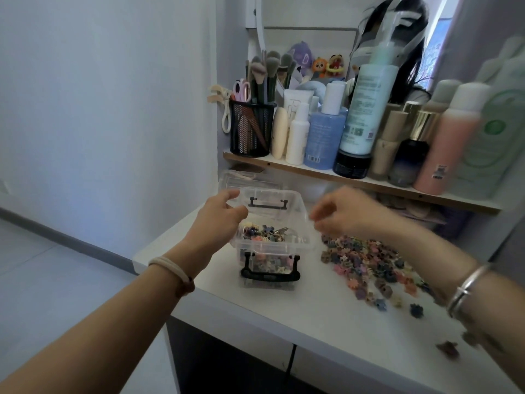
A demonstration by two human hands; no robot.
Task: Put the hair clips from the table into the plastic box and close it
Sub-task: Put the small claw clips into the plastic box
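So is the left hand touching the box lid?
Touching. The head view shows the left hand with its thumb and fingers pinching the left edge of the raised clear lid.

Left arm: bare, we see it run from 8 o'clock up toward 1 o'clock.
Left wrist: straight, ringed by a beige cord band (170, 265).
Left hand (218, 216): back toward us, thumb raised, fingers loosely curled; we cannot tell whether they grip anything.
Right arm: bare, running from 4 o'clock toward 10 o'clock.
Right wrist: wears a silver metal bangle (466, 288).
Right hand (348, 214): blurred, fingertips bunched, pointing to 9 o'clock; grip unclear to us.
Hands: apart, level with each other.
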